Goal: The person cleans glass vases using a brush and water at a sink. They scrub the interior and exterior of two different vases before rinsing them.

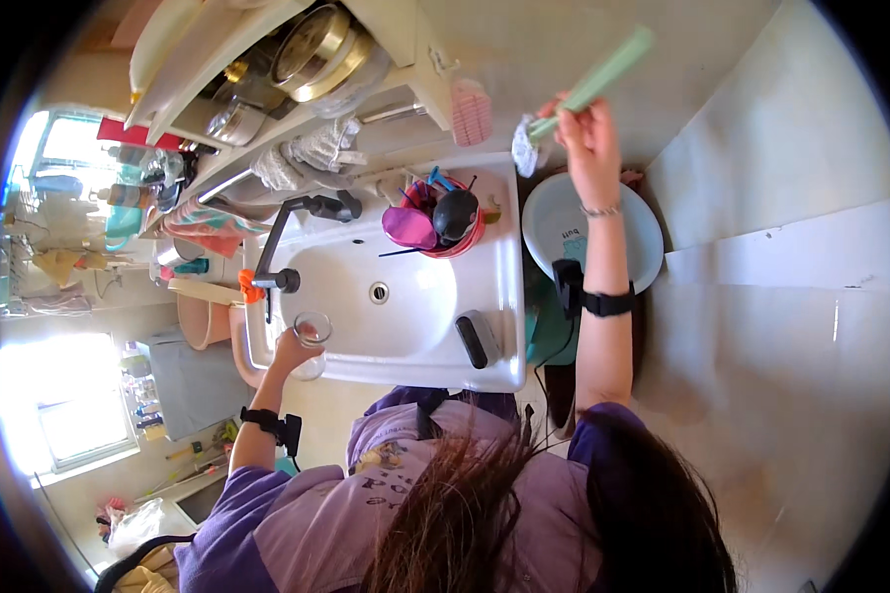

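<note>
Green scrubber [597,83] aloft, pinched in the right hand [588,138]! Left hand [292,348] closed round a glass [312,362] at the sink's [405,341] near edge; should those fingers slip, it could crack on the white rim. Pale tub [645,232] below the right hand, bright window [81,395] beyond the left.

Single head-worn fisheye, left of its pair, looking steeply down from just above the wearer's lilac-and-purple shirt [336,494]. Washbasin [396,370] near, mid-frame; left hand [295,348] left of centre, right hand [585,133] upper right. Window [79,395] well off at far left, straight edges bending rimward.
</note>
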Demonstrator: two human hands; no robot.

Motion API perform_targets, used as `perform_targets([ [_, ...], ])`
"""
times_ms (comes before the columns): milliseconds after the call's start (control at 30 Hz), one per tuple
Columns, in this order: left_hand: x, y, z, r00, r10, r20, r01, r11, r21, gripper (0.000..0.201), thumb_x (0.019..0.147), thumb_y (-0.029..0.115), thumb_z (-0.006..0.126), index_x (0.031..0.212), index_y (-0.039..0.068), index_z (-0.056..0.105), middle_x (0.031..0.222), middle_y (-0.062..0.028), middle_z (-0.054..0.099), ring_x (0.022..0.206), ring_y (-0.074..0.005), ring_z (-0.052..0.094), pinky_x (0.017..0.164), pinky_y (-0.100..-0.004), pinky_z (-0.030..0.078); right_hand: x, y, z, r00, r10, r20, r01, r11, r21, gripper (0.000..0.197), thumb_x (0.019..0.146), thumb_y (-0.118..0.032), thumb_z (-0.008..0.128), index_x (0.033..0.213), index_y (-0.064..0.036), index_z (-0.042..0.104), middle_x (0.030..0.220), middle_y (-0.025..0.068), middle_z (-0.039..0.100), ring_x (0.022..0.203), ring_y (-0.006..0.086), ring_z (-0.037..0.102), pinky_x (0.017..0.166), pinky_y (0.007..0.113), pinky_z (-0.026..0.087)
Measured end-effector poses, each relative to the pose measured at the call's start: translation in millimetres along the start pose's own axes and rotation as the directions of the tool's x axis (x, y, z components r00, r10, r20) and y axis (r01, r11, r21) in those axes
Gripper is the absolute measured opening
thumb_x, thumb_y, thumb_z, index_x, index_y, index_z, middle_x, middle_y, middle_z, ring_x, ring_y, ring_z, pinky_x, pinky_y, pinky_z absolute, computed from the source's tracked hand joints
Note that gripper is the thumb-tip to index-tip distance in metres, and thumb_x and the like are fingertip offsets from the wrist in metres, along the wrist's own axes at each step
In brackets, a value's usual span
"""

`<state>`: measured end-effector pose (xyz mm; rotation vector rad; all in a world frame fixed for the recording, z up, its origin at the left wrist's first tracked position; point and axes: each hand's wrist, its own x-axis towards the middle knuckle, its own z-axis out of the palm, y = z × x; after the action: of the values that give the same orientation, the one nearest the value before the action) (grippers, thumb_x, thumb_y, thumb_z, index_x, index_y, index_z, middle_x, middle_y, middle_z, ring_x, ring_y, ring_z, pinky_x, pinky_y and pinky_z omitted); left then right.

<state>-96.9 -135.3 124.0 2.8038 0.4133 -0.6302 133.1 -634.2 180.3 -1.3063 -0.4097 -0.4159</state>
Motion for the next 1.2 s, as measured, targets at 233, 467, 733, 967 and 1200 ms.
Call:
perform_targets([
  [233, 8.3, -18.8, 13.5, 0.995, 0.082, -0.064, -0.095, 0.971, -0.219, 0.041, 0.047, 0.027, 0.073, 0.080, 0.006, 0.058, 0.076, -0.0088, 0.061, 0.073, -0.0228, 0.059, 0.066, -0.0315, 0.045, -63.7, -72.4, 13.5, 0.935, 0.354, -0.026, -0.253, 0.716, 0.651, 0.031, 0.086, -0.032, 0.033, 0.079, -0.0033, 0.044, 0.071, 0.0184, 0.055, 0.056, 0.0186, 0.051, 0.048, 0.025, 0.040],
  [467, 41.9, -70.7, 45.1, 0.980, 0.128, -0.156, -0.158, 0.966, -0.202, 0.042, 0.048, 0.029, 0.071, 0.081, 0.008, 0.057, 0.076, -0.0088, 0.060, 0.074, -0.0232, 0.058, 0.067, -0.0317, 0.045, -119.5, -82.9, 110.4, 0.873, 0.438, 0.212, -0.482, 0.841, 0.246, 0.036, 0.087, -0.035, 0.032, 0.078, -0.0031, 0.046, 0.070, 0.0040, 0.048, 0.064, 0.0092, 0.044, 0.057, 0.020, 0.036],
  [733, 71.2, -93.1, 48.0, 0.977, 0.192, -0.089, -0.208, 0.789, -0.578, 0.040, 0.051, 0.025, 0.071, 0.083, 0.004, 0.058, 0.078, -0.0080, 0.060, 0.073, -0.0161, 0.056, 0.068, -0.0282, 0.044, -156.1, 14.9, 272.4, 0.621, 0.755, 0.208, -0.684, 0.652, -0.327, 0.017, 0.079, -0.007, 0.042, 0.093, -0.0034, 0.050, 0.053, 0.0041, 0.053, 0.038, 0.0073, 0.042, 0.038, 0.021, 0.034],
  [967, 123.2, -90.7, 61.8, 0.862, 0.469, -0.190, -0.453, 0.546, -0.705, 0.033, 0.049, 0.020, 0.070, 0.078, 0.007, 0.058, 0.074, -0.0070, 0.060, 0.070, -0.0156, 0.057, 0.066, -0.0285, 0.044, -100.3, 151.6, 355.5, 0.613, 0.753, 0.239, -0.563, 0.628, -0.537, 0.040, 0.072, -0.003, 0.040, 0.112, -0.0040, 0.034, 0.064, 0.0094, 0.059, 0.033, 0.0109, 0.045, 0.030, 0.023, 0.034],
  [1200, 128.9, -73.8, 43.5, 0.826, 0.560, -0.061, -0.438, 0.570, -0.695, 0.040, 0.048, 0.022, 0.070, 0.083, 0.009, 0.056, 0.080, -0.0075, 0.059, 0.076, -0.0216, 0.057, 0.069, -0.0315, 0.043, -99.3, 177.9, 340.3, 0.414, 0.906, -0.088, -0.761, 0.291, -0.580, 0.059, 0.071, -0.004, 0.038, 0.125, -0.0224, 0.022, 0.061, 0.0088, 0.058, 0.031, 0.0107, 0.041, 0.028, 0.024, 0.030],
])
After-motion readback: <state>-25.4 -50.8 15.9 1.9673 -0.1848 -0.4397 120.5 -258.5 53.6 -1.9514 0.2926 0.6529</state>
